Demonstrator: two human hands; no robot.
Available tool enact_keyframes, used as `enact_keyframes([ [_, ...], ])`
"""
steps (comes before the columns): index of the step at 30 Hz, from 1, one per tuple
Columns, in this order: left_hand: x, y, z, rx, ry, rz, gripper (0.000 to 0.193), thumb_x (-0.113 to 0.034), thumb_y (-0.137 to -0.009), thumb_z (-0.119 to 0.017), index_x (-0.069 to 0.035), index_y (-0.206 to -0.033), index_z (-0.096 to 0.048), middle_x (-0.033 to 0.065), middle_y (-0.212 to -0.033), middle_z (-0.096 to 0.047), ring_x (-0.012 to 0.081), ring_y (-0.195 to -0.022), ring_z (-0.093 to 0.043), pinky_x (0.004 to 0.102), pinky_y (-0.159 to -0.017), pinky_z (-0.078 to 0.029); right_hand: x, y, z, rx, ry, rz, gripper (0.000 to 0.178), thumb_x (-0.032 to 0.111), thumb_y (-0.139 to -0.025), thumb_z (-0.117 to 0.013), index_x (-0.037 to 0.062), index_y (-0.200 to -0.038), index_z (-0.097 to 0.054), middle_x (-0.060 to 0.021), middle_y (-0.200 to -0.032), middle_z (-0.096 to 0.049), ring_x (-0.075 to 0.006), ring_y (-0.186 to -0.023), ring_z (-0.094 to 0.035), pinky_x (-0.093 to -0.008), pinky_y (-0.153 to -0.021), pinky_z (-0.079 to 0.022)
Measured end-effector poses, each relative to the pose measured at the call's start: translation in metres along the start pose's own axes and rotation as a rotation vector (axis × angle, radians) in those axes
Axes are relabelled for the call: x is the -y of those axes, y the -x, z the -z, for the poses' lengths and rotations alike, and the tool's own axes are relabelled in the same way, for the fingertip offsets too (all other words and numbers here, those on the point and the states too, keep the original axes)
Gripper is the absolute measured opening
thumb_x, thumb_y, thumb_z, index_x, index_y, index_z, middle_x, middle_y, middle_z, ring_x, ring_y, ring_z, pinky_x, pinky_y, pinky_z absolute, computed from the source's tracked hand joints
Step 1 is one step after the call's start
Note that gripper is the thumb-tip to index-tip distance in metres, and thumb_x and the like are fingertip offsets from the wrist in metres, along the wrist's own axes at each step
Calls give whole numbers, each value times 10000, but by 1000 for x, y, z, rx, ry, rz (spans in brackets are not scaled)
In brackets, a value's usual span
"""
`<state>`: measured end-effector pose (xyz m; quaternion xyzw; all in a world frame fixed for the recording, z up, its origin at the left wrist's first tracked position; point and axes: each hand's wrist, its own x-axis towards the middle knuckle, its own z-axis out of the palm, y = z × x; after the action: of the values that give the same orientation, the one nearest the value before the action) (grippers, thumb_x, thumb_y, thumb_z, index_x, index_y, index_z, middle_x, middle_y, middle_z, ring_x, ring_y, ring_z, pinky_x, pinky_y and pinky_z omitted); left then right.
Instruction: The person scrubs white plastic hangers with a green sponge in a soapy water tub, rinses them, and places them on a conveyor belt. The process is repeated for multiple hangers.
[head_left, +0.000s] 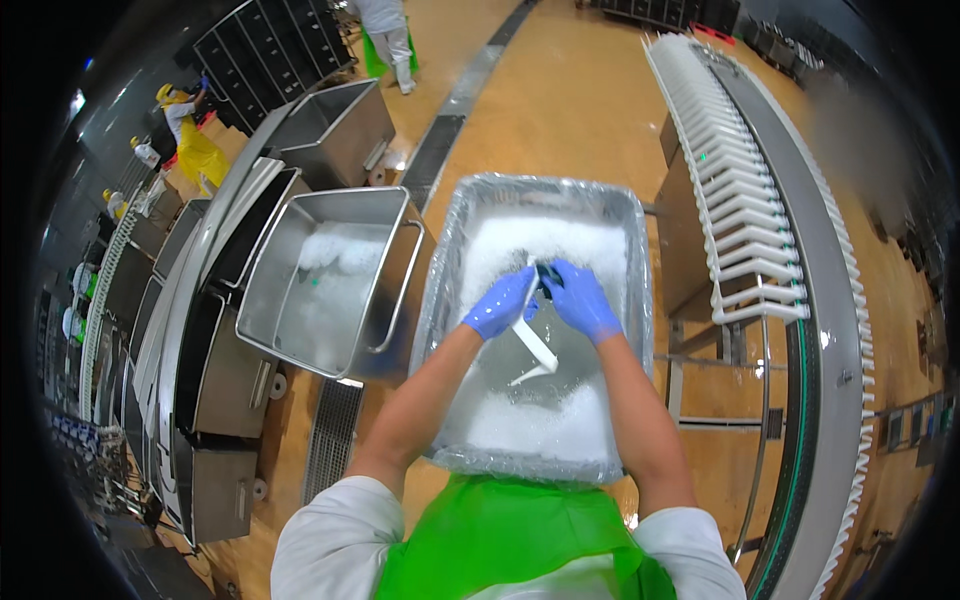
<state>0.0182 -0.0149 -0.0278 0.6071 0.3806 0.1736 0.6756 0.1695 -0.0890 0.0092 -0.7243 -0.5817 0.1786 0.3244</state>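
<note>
Item: bent white strip [537,347], one. Location: over the middle of the lined tub [638,300], its upper part between the two hands. Long axis: from the fingers toward the tub's near edge, slanting slightly right, the lower end hooked back left; contact with the water [490,365] cannot be told. Left hand [500,303]: nearer, fingers closed on the strip's upper part. Right hand [583,300]: fingers closed on a dark pad [546,281], just beside the strip.
</note>
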Motion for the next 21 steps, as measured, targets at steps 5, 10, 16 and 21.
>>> enact_keyframes([
  [5, -10, 0, -9, -178, 26, -276, 323, -304, -1009, -434, -7, -1099, -526, 83, -802, -602, 146, -702, -591, 288, -630, -504, -10, 1, 7, -129, -114, -111, 274, 238, -908, -551, 1, -1017, -631, -228, -848, -654, -355, -788, -649, -418, -718, -491],
  [10, 7, -20, -23, -132, 570, -104, 261, -202, -1008, -416, -25, -1190, -479, 95, -1067, -604, 185, -977, -592, 345, -753, -539, -21, 1, -48, -256, -310, 52, 469, 308, -949, -509, 18, -1318, -493, -224, -1247, -558, -341, -1152, -550, -392, -945, -427],
  [16, 40, -35, 11, 96, 1124, -58, 277, -205, -1020, -373, -48, -1231, -460, 118, -1072, -603, 251, -971, -603, 395, -863, -529, 10, 10, -60, -59, 299, 141, 562, 423, -983, -360, 85, -1433, -376, -170, -1480, -362, -359, -1384, -311, -599, -1111, -139],
  [21, 6, -19, -4, -201, 989, -175, 262, -200, -1023, -361, -65, -1241, -415, 148, -1064, -577, 278, -893, -603, 424, -772, -535, -13, -3, -20, -146, 297, -245, 510, 373, -975, -398, 37, -1349, -481, -191, -1347, -512, -367, -1225, -500, -584, -1030, -309],
])
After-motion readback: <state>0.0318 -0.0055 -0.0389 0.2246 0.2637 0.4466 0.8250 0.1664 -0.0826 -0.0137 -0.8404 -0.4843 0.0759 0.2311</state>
